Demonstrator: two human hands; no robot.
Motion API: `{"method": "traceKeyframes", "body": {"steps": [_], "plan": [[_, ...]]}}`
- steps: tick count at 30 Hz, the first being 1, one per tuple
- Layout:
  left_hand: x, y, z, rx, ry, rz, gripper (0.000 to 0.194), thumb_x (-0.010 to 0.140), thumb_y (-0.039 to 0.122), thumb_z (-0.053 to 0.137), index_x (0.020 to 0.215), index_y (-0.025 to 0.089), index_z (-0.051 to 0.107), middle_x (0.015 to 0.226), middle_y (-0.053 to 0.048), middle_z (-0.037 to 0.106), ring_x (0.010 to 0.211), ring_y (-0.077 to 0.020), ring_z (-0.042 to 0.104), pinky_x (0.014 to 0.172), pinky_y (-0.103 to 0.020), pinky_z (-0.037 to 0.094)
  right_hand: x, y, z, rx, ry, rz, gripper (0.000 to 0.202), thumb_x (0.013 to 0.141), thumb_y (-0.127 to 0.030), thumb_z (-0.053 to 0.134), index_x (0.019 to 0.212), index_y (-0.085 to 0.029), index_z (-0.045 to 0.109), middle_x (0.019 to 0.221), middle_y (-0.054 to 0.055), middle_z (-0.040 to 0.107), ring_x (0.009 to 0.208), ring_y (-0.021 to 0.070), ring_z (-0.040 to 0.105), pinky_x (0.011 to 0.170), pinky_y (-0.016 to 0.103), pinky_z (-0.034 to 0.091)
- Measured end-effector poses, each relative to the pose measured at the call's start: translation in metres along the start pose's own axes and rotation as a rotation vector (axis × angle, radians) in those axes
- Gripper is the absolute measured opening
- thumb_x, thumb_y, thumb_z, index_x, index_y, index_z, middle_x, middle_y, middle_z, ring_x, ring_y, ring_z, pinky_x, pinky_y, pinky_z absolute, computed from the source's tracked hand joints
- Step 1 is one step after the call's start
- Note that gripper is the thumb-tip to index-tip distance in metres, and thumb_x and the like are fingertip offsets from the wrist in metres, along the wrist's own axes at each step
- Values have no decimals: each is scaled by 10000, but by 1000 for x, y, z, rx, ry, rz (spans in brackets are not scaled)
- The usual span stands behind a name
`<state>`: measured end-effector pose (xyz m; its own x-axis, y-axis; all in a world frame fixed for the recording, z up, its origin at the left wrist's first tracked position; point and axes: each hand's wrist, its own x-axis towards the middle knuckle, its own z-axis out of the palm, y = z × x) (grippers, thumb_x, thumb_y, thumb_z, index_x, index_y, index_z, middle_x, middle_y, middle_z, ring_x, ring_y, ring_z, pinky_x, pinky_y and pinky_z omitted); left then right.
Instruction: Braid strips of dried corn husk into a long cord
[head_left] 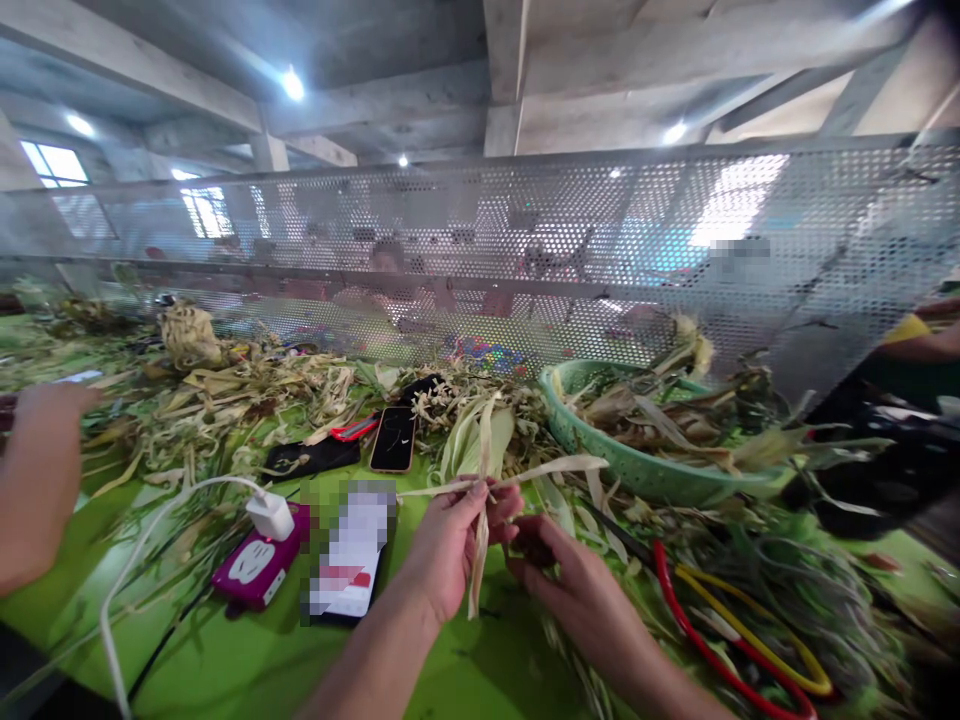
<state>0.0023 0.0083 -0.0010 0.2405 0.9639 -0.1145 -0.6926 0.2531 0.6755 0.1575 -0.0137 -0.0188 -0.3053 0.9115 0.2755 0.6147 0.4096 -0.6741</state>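
Crossed strips of pale dried husk (484,450) are pinched in my left hand (454,540), one strip standing up and hanging down, others reaching out to both sides. Just right of it is my right hand (562,570), its fingers curled near the husk; whether they hold a strip is too small to tell. Below and left of the husk, a phone with a lit screen (349,560) lies on the green table (450,670). A dark phone (393,440) rests farther back, beside red scissors or a cutter (355,428).
A green basket (600,450) of husks stands right. Red and yellow handles (694,620) lie at lower right. A purple power block (262,560) with a white charger and cable sits left. Another person's arm (41,480) reaches in at far left. A perforated metal screen (465,260) stands behind.
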Motion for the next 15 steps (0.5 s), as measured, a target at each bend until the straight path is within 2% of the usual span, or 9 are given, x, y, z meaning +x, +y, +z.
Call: {"method": "traceKeyframes", "body": {"steps": [2,4,8,12,15], "plan": [[1,-1,-1,-28,3,25,193,766,249,659,917,141,608,941,-107,705,875,-207,676,719,-289,539,0,-3,-9,-184,140,-120,297,833,-249,553,1128,-219,530,1038,74,620,932,230,580,792,356,467],[1,-3,-1,-46,-2,25,196,768,245,659,919,131,611,937,-112,705,891,-204,671,775,-297,525,0,-7,-14,-336,216,-270,336,833,-217,554,1167,-233,527,1097,86,600,998,240,555,842,377,438],[1,-11,0,-24,-19,-3,216,750,254,678,902,113,614,933,-124,702,902,-202,663,844,-307,492,-4,-13,-5,-490,125,-499,377,839,-101,480,1172,-264,553,1039,63,628,898,209,572,771,345,426],[1,-18,2,39,-13,-24,260,691,252,730,874,108,612,914,-128,702,904,-211,657,835,-308,480,-7,-18,7,-547,118,-577,310,814,-85,466,1033,-240,621,982,59,652,845,212,570,779,359,418],[0,-20,1,68,-28,-21,280,676,275,739,862,119,599,890,-117,701,902,-215,653,822,-310,472,-7,-23,4,-556,129,-638,249,853,-131,456,997,-237,629,942,56,677,823,209,583,790,360,426]]}}
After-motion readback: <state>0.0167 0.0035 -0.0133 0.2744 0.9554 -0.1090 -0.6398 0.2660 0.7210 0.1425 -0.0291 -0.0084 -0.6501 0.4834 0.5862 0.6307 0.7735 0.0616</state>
